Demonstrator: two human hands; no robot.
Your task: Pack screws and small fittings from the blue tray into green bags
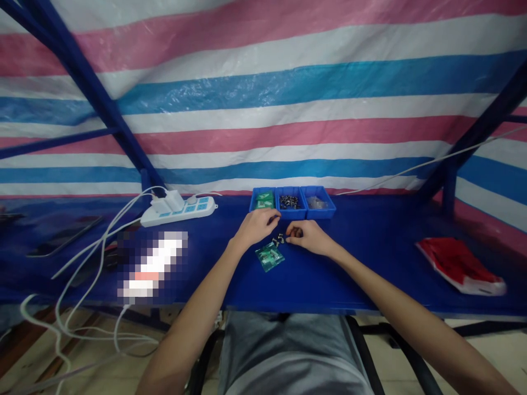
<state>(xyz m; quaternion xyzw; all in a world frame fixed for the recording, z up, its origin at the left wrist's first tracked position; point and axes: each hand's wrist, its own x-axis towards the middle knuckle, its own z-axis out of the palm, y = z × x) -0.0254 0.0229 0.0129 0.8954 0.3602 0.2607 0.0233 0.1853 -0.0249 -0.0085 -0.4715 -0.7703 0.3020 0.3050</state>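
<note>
My left hand (256,226) is just in front of the blue bins, its fingers curled and pressed together at the tips. Opposite it, my right hand (309,237) rests low over the table with its thumb and fingers bent into a pinch. Whatever either hand may hold is too small to make out. Between them lie several small dark and brassy pieces, perhaps screws (279,240). Just below these pieces is a small green printed packet (270,257), lying flat on the blue table (321,280).
Behind my hands stand three joined blue bins: the left bin (252,201) holds green packets, the middle bin (297,215) small dark metal parts, the right bin (325,213) clear bits. A white power strip (187,212) with cables is left. A red-and-white package (459,264) lies right.
</note>
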